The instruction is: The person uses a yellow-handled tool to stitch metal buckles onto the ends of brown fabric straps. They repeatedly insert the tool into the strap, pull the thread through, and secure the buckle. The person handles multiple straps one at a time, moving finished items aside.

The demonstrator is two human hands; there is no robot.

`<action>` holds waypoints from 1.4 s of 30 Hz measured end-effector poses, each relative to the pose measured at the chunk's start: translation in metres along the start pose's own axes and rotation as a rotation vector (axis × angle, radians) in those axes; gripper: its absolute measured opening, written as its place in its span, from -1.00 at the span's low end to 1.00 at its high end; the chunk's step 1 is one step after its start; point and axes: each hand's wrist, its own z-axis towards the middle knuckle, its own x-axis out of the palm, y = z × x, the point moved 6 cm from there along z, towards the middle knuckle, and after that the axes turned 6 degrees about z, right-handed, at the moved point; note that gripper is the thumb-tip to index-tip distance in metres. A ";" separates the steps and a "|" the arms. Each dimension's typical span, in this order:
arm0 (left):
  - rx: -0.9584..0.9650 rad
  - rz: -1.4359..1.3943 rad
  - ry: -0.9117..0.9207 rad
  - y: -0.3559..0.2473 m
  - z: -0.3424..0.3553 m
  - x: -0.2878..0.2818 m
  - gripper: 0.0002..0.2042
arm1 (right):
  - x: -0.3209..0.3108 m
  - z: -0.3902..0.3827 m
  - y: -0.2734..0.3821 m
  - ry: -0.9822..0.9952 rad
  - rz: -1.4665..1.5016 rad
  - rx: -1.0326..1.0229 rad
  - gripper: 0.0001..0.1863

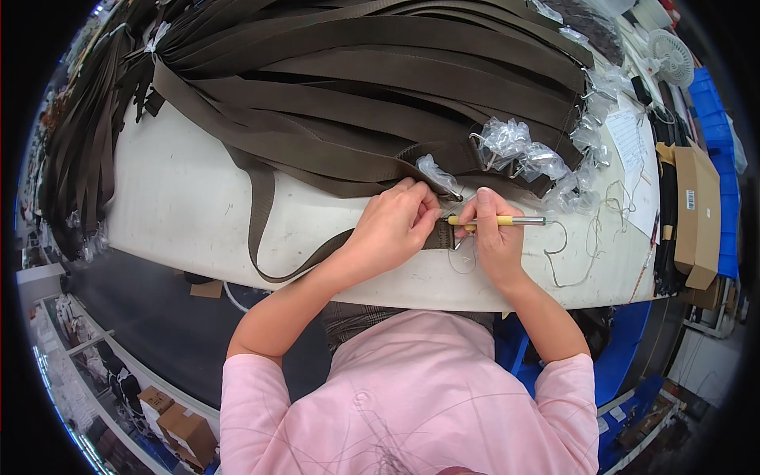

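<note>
My left hand [400, 218] is closed in a pinch over the end of a dark brown webbing strap [318, 255]; what lies between its fingertips is hidden. My right hand [495, 237] is shut on a slim pen-shaped tool [514, 221] with a yellow and silver barrel, its dark tip pointing left toward the left fingertips. Just below the tip, the strap's end carries a metal ring [454, 237]. Fine loose thread [462, 265] loops beneath it. Beyond my hands, a clear plastic wrap [435, 172] covers the fitting of another strap.
A large bundle of brown straps [380, 75] spreads across the white table [182, 198], tied at the left. Several plastic-wrapped metal fittings [507, 140] line its right end. Rightward lie tangled thread [592, 261], a paper sheet [629, 142], a cardboard box [697, 214] and a small white fan [671, 57].
</note>
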 end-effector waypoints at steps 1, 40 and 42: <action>0.000 0.001 -0.001 0.000 0.000 0.000 -0.87 | 0.000 0.000 0.000 -0.001 -0.004 -0.003 -0.47; 0.281 0.502 -0.181 -0.028 -0.052 -0.019 -0.44 | -0.025 -0.042 0.046 0.054 -0.380 -0.661 -0.86; 0.262 0.530 -0.156 -0.025 -0.051 -0.013 -0.46 | -0.010 -0.045 0.051 0.183 -0.552 -0.781 -0.74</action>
